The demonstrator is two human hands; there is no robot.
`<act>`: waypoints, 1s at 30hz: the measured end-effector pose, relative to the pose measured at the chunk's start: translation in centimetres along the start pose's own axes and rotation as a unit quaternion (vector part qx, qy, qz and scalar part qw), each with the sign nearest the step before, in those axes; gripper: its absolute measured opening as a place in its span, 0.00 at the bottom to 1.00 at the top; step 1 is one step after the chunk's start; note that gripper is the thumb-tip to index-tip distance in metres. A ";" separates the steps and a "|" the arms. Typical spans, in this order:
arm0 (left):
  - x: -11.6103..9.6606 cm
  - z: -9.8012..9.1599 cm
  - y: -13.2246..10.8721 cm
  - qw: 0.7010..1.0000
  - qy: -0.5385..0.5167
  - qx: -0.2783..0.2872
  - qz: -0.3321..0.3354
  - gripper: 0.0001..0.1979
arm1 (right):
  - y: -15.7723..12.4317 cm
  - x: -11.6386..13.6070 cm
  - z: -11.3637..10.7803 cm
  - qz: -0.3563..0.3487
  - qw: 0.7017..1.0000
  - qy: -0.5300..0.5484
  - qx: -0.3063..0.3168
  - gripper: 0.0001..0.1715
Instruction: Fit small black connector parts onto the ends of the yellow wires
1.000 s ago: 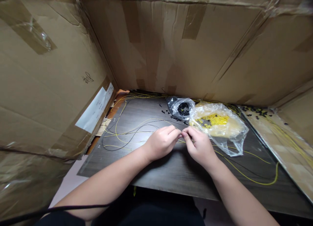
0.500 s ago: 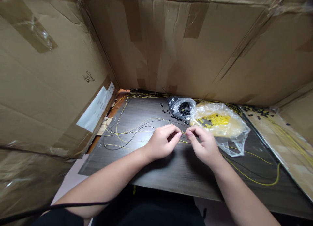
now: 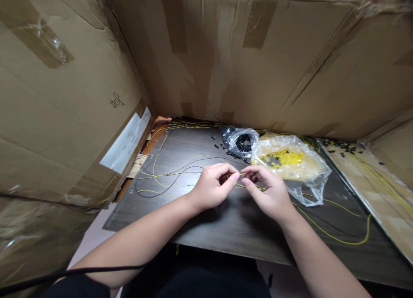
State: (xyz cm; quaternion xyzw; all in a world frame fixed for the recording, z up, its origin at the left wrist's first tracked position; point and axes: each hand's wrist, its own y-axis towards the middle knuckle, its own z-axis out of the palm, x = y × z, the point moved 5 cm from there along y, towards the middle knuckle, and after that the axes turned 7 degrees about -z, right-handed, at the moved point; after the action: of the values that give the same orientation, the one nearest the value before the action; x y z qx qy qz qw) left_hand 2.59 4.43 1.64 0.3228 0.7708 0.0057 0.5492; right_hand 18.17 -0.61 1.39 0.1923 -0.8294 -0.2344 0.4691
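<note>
My left hand [image 3: 215, 185] is closed, thumb and forefinger pinching a thin yellow cable [image 3: 242, 174] whose short stretch shows past the fingertips. Facing it, my right hand [image 3: 270, 194] has its thumb and forefinger apart, the forefinger beside that stretch of cable. Whether the forefinger touches it I cannot tell. Beneath both hands, more yellow cables and a black cable [image 3: 167, 188] run loosely over the dark tabletop [image 3: 226, 229]. Just beyond my right hand lies an open clear bag of small yellow parts [image 3: 285, 159].
A second clear bag holds small black parts [image 3: 243, 144], with several loose black pieces [image 3: 232, 155] beside it. Yellow cables [image 3: 193, 125] lie along the back edge. Cardboard walls [image 3: 206, 66] enclose the left, back and right. A cardboard strip [image 3: 364, 169] at right carries scattered black pieces.
My right thumb and forefinger have parted from their pinch at the cable, the thumb dropping lower. My left hand keeps its pinch in nearly the same place.
</note>
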 end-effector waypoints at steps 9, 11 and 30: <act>-0.1 0.1 -0.1 1.000 -0.004 0.009 0.004 0.10 | 0.0 0.2 0.1 -0.020 0.999 -0.024 -0.007 0.03; -0.1 0.0 -0.1 1.000 -0.003 0.008 0.003 0.10 | 0.0 0.2 0.0 -0.023 0.999 -0.030 -0.012 0.03; -0.8 -0.1 -0.1 0.994 0.036 0.003 0.101 0.04 | 0.1 0.8 0.2 -0.104 0.991 -0.067 0.051 0.07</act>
State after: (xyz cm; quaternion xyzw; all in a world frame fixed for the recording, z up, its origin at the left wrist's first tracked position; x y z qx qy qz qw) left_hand 2.56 3.96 2.36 0.4001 0.7536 0.0710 0.5166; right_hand 17.58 -0.89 1.86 0.2850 -0.8454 -0.2513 0.3753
